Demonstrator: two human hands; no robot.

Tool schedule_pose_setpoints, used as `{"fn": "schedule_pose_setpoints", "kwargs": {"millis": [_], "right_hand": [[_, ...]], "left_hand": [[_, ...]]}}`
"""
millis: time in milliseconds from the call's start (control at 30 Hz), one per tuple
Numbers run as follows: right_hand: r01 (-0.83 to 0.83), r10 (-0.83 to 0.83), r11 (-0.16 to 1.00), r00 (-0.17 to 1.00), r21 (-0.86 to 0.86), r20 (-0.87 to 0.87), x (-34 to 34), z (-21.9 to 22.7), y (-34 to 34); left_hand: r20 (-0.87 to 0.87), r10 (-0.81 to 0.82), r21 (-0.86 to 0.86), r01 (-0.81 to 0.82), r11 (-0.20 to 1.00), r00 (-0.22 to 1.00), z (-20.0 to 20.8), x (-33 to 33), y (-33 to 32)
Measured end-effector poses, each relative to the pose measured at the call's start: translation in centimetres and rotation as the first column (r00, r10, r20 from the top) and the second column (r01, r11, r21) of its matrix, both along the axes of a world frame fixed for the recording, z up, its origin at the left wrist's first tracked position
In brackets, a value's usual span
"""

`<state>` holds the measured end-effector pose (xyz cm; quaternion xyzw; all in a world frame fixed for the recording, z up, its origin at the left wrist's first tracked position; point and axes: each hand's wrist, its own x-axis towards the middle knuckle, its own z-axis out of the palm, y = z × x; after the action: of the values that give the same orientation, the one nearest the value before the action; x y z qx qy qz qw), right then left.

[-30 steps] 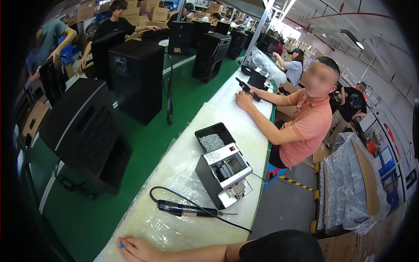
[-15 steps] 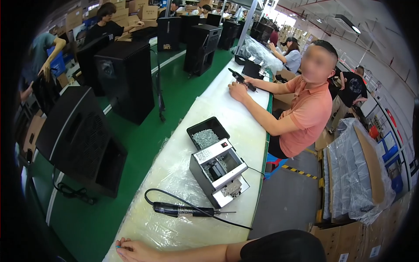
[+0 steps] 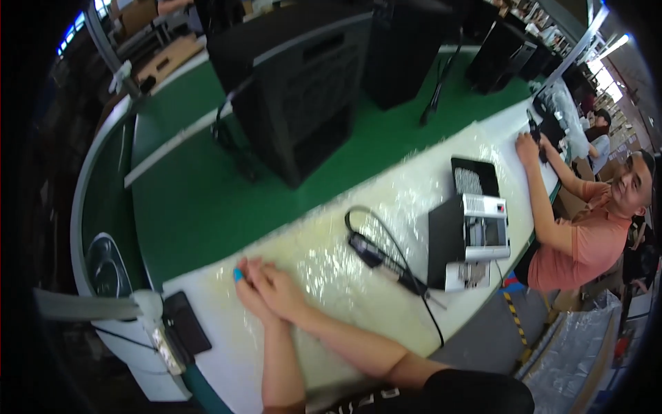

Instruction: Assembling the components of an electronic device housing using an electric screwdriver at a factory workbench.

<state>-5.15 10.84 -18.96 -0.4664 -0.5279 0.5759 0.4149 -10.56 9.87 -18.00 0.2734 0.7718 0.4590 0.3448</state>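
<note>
My left hand [image 3: 252,298] and my right hand [image 3: 284,295] rest together on the plastic-covered bench. The right lies against and partly over the left, with fingers curled together and no tool in them. Something blue wraps one fingertip at the left hand's side. Motion blurs the finger detail. To the right of my hands, apart from them, a black electric screwdriver [image 3: 366,251] lies with its cord looped. Beyond it stands a screw feeder [image 3: 474,254] with a silver top and dark side. Behind the feeder sits a black tray [image 3: 489,181] of small metal screws.
Black computer cases [image 3: 300,90] with cables stand on the green conveyor [image 3: 200,207] across the bench. Left of me lies a flat dark phone-like object [image 3: 186,323] beside a metal post. At right, a co-worker in an orange shirt [image 3: 576,241] handles a black tool.
My view has swung left, so the bench tools appear farther right. My left forearm and hand now show beside the right hand. The screwdriver and feeder stay on the bench.
</note>
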Motion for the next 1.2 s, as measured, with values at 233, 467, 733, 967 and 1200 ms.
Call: {"fn": "schedule_pose_setpoints", "kwargs": {"millis": [233, 467, 733, 967, 1200], "right_hand": [[0.006, -0.501, 0.822, 0.482, 0.569, 0.719, 11.8, 3.1, 0.1], [-0.070, -0.054, 0.993, 0.410, 0.091, 0.910, 19.7, 4.6, -1.7], [-0.066, 0.083, 0.996, 0.952, 0.066, -0.295, 20.5, 9.7, -8.2], [-0.114, 0.400, 0.876, 0.714, 0.468, -0.574, 19.8, 19.1, -11.0], [-0.022, 0.432, 0.813, 0.693, 0.582, -0.577, 21.6, 25.0, -10.8]], "left_hand": [[0.548, 0.104, 0.418, -0.379, 0.826, 0.830, -2.1, -0.7, 1.2], [0.336, -0.013, 0.559, -0.188, 0.807, 0.942, -4.3, 0.8, 0.7], [0.103, -0.193, 0.566, 0.102, 0.818, 0.976, -4.8, 2.0, -5.6], [0.087, -0.202, 0.492, 0.135, 0.860, 0.975, -4.4, 2.7, -6.9], [0.078, -0.214, 0.551, 0.137, 0.823, 0.974, -4.0, 3.2, -5.8]]}}
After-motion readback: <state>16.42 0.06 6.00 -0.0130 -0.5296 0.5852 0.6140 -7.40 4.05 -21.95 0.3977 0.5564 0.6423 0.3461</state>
